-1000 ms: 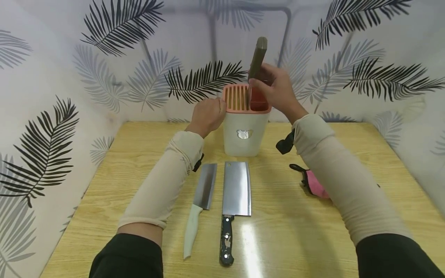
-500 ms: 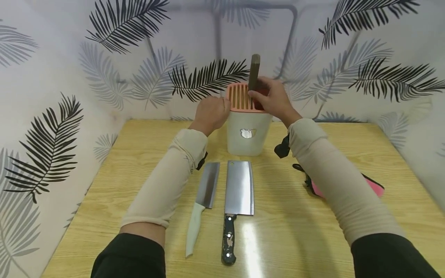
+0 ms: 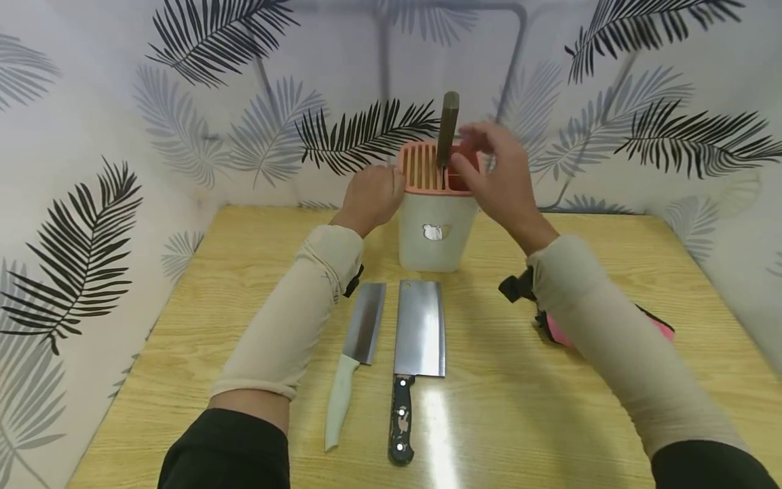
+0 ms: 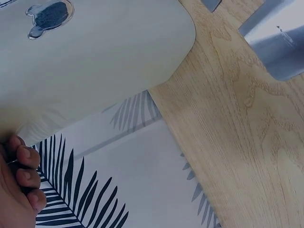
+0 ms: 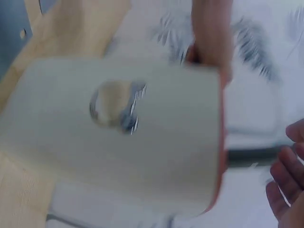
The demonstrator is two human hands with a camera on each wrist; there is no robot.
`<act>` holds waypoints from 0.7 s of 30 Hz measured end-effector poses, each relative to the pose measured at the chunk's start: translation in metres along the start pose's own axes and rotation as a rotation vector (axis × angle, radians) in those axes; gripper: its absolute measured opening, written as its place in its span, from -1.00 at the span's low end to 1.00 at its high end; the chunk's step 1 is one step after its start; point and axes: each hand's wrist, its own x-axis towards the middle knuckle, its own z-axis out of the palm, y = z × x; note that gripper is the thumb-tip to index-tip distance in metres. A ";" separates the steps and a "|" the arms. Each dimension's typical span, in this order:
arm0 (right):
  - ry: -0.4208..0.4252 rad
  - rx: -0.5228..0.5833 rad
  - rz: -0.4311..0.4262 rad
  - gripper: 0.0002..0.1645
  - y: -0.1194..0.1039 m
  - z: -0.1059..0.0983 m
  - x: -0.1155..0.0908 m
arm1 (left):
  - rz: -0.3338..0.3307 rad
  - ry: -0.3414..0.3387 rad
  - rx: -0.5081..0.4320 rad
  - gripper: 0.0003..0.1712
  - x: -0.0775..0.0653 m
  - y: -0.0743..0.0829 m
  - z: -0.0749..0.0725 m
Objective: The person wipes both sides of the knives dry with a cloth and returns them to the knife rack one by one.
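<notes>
A white knife holder [image 3: 430, 238] with a slotted orange top stands at the back of the table. My left hand [image 3: 370, 198] grips its left rim; in the left wrist view the curled fingertips [image 4: 29, 179] show at the holder's wall. A knife with a dark olive handle [image 3: 448, 125] stands upright in a slot, its blade hidden inside. My right hand [image 3: 504, 173] is just right of that handle, fingers apart and holding nothing. Nearer to me lie a small cleaver with a pale green handle [image 3: 339, 405] and a larger cleaver with a black handle [image 3: 401, 420].
A pink item with black edging [image 3: 559, 331] lies on the right of the wooden table [image 3: 501, 407], partly hidden under my right forearm. Behind the table hangs a leaf-patterned white curtain [image 3: 330, 61]. Both cleaver blades point away from me.
The olive-handled knife has gone down into its slot. My right hand has let go of it and moved off to the right. My left hand stays on the rim.
</notes>
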 end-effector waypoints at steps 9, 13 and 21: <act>-0.540 -0.084 -0.627 -0.73 -0.046 0.025 -0.129 | 0.041 0.065 0.035 -0.54 0.002 -0.001 0.001; -0.678 -0.223 -0.706 -0.57 -0.045 0.048 -0.171 | 0.035 0.068 0.036 -0.53 0.003 -0.001 0.000; -0.786 -0.312 -0.782 -0.63 -0.039 0.069 -0.202 | 0.022 0.068 0.029 -0.53 0.001 -0.001 0.004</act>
